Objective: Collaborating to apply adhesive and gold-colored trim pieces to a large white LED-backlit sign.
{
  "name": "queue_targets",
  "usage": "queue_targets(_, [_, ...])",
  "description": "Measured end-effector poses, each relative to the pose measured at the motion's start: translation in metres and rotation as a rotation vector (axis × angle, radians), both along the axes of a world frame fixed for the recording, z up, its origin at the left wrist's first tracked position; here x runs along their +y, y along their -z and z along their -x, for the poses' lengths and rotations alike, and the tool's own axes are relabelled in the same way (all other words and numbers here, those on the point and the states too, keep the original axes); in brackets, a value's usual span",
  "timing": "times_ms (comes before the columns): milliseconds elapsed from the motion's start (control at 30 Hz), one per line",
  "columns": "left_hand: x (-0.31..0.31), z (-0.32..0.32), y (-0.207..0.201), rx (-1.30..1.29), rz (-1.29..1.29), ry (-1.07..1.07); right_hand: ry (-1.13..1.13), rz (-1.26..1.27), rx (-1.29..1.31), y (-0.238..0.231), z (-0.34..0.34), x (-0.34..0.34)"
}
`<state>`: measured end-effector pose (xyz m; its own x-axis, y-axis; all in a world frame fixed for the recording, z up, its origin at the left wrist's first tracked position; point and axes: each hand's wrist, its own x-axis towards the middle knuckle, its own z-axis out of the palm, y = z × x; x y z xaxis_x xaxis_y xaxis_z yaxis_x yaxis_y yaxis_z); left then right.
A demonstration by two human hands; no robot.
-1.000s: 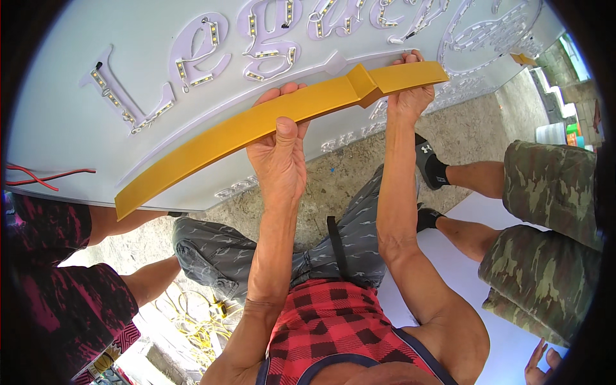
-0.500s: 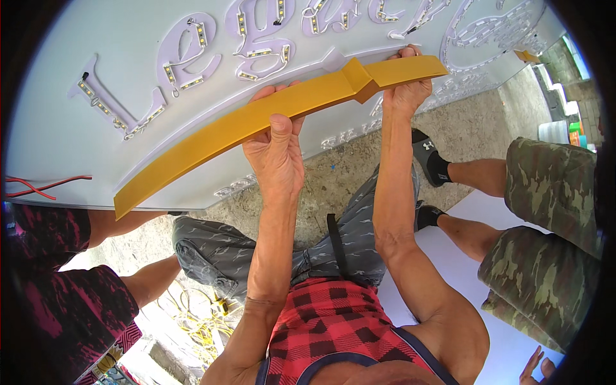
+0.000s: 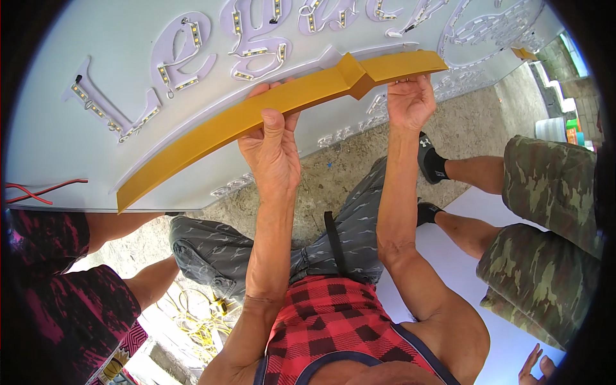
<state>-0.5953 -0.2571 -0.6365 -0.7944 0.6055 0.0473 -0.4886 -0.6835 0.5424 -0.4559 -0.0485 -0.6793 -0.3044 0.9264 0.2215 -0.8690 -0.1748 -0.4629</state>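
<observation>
A long gold curved sign piece (image 3: 224, 128) with a notched, pointed step right of its middle lies across my view. Its arc follows a similar pale raised outline on the white signboard (image 3: 58, 154). My left hand (image 3: 273, 138) grips the gold piece near its middle, thumb over the near edge and fingertips showing beyond the far edge. Under the right part, my right hand (image 3: 410, 106) has its fingers curled against the near edge, their tips partly hidden by the piece.
Raised letters with LED modules (image 3: 186, 54) line the board beyond the piece. Red wires (image 3: 48, 189) lie at its left edge. People's legs flank me, in dark patterned shorts (image 3: 77, 308) and camouflage shorts (image 3: 545, 179). Yellow cable (image 3: 199, 317) lies on the floor; a hand (image 3: 536, 366) shows lower right.
My right hand has shifted from wrapping over the far edge to beneath the near edge. The gold piece has tilted slightly, its left end rising in view.
</observation>
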Motion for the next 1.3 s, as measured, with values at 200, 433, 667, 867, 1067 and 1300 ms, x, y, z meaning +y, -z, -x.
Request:
queue_targets(200, [-0.004,0.003,0.002,-0.002,-0.006,-0.007,-0.108,-0.025,-0.036,-0.009,0.014,-0.004])
queue_targets(433, [-0.002,0.002,0.001,0.022,0.023,-0.05,-0.065,-0.044,-0.085,-0.007,0.016,0.004])
queue_targets(667, [0.002,0.002,-0.001,0.02,0.044,-0.071,-0.058,-0.061,-0.026,-0.016,0.009,-0.013])
queue_targets(867, [0.002,0.002,0.0,0.01,0.025,-0.07,0.042,0.11,0.017,-0.019,0.013,-0.005])
queue_targets(1067, [-0.002,0.004,0.0,-0.036,0.004,-0.057,-0.317,-0.021,0.084,-0.01,0.008,-0.003])
queue_targets(1300, [-0.004,-0.001,-0.003,0.0,0.007,-0.074,-0.19,0.007,0.037,-0.011,0.012,-0.003])
